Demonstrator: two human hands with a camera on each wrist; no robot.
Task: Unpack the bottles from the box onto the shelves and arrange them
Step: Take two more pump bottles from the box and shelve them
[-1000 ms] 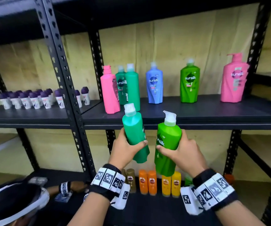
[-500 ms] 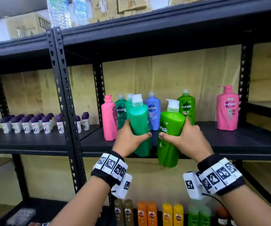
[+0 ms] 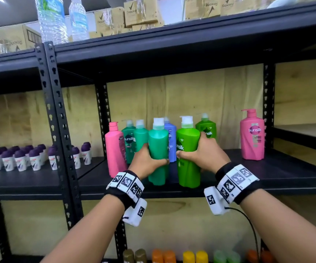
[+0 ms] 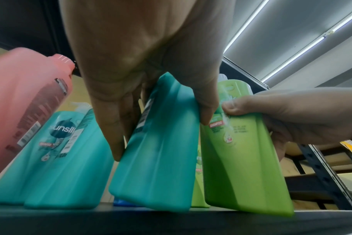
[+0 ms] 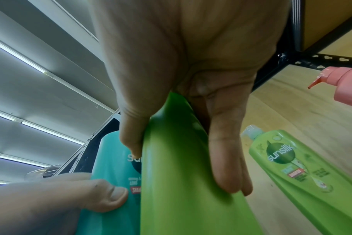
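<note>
Centre frame, our left hand [image 3: 147, 161] grips the teal bottle [image 3: 158, 152] at the front edge of the shelf [image 3: 286, 175]; just right, our right hand [image 3: 203, 154] grips the green bottle [image 3: 188, 158] beside it.

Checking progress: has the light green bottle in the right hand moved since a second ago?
Yes. The light green bottle in the right hand rose from below the shelf edge to shelf level.
</note>
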